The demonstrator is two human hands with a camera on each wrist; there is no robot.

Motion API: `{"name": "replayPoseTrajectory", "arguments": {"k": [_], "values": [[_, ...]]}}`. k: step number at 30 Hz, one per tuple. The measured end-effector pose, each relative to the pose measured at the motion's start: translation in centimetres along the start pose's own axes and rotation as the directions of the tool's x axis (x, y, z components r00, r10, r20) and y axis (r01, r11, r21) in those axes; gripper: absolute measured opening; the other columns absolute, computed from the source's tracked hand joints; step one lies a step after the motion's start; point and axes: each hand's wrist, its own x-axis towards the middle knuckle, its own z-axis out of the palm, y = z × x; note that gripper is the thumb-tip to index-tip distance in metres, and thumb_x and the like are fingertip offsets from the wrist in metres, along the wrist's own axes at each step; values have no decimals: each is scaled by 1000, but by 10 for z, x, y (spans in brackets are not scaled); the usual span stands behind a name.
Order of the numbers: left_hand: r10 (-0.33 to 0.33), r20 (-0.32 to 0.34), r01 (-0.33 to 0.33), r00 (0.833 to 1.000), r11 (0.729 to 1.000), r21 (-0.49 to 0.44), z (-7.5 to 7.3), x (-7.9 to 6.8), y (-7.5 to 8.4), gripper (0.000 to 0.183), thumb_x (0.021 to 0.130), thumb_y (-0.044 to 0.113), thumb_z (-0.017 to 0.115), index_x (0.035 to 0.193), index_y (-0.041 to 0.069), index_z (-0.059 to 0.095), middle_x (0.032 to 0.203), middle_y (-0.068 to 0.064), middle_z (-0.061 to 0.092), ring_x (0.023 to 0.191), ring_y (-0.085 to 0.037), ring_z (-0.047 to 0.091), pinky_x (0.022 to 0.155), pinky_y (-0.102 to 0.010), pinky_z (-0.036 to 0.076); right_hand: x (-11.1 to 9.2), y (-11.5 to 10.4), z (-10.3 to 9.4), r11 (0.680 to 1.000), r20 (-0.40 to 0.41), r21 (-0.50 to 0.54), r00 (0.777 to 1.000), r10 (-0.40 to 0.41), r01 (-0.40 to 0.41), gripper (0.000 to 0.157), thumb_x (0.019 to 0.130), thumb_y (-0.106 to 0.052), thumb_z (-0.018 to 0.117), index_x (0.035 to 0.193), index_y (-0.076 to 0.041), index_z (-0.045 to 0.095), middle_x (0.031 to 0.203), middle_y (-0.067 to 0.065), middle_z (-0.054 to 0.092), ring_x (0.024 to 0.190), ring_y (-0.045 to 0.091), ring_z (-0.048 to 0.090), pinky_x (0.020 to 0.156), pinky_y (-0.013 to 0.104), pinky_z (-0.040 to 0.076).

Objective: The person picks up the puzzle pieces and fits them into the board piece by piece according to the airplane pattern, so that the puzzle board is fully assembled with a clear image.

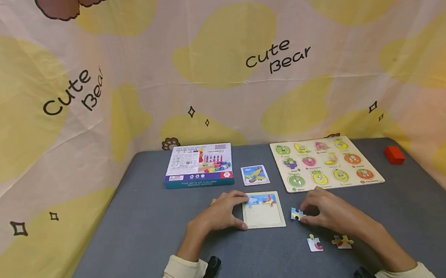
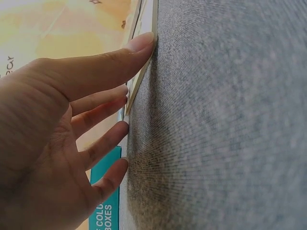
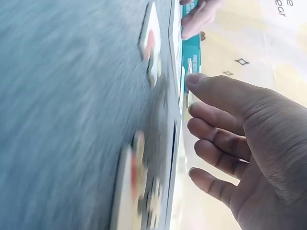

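Observation:
A small square puzzle board (image 1: 264, 217) lies on the grey table, with a strip of blue and red picture pieces along its top. My left hand (image 1: 225, 212) holds the board by its left side, thumb at the lower corner and a finger at the upper one. Right of the board, my right hand (image 1: 330, 209) pinches a blue and yellow puzzle piece (image 1: 296, 213) between thumb and forefinger. In the right wrist view this piece (image 3: 188, 98) is mostly edge-on. Two loose pieces lie nearer me: a white and red one (image 1: 315, 243) and a yellow and red one (image 1: 343, 241).
A picture card with an airplane (image 1: 254, 175) lies beyond the board. Behind to the left is a bead set box (image 1: 198, 166); a fruit puzzle board (image 1: 329, 163) lies at the back right, near a red block (image 1: 394, 155). A printed cloth (image 1: 212, 44) hangs behind the table.

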Motion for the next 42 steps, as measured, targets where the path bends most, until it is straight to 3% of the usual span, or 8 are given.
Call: {"name": "replayPoseTrajectory", "arguments": {"k": [7, 14, 23, 34, 42], "values": [[10, -2, -10, 1000, 1000, -1, -1, 1, -1, 76, 85, 31, 90, 152, 14, 59, 157, -2, 50, 142, -28, 43, 115, -57, 31, 25, -18, 9, 1000, 12, -1, 1000, -24, 24, 19, 90, -34, 86, 99, -19, 79, 101, -11, 65, 99, 11, 56, 90, 42, 53], [11, -1, -11, 1000, 1000, -15, -3, 1, 0, 76, 86, 32, 89, 153, 14, 59, 157, -2, 50, 143, -28, 43, 116, -58, 31, 49, -34, 20, 994, 13, 15, 994, -105, 105, 18, 90, -30, 87, 99, -16, 80, 96, -9, 63, 93, 10, 54, 83, 35, 50], [12, -5, -12, 1000, 1000, -26, -4, 0, 0, 76, 85, 30, 90, 152, 13, 59, 157, -2, 51, 141, -28, 44, 116, -57, 32, 74, -50, 33, 979, 2, -1, 979, -201, 201, 19, 91, -27, 85, 100, -10, 81, 97, -4, 68, 96, 16, 58, 86, 38, 54], [10, -3, -10, 1000, 1000, -24, -4, -1, 0, 76, 86, 29, 90, 152, 12, 58, 157, -2, 51, 142, -28, 44, 115, -56, 32, 88, -53, 42, 986, 55, 30, 985, -166, 165, 20, 91, -25, 85, 103, -9, 81, 101, -1, 70, 99, 17, 60, 90, 40, 54], [15, -5, -16, 1000, 1000, -9, -4, -1, 1, 76, 85, 30, 90, 152, 12, 58, 157, -2, 51, 142, -28, 44, 114, -57, 32, 90, -54, 44, 981, 61, 70, 981, -185, 181, 17, 93, -19, 83, 107, -8, 83, 99, -1, 71, 99, 17, 62, 91, 41, 54]]}}
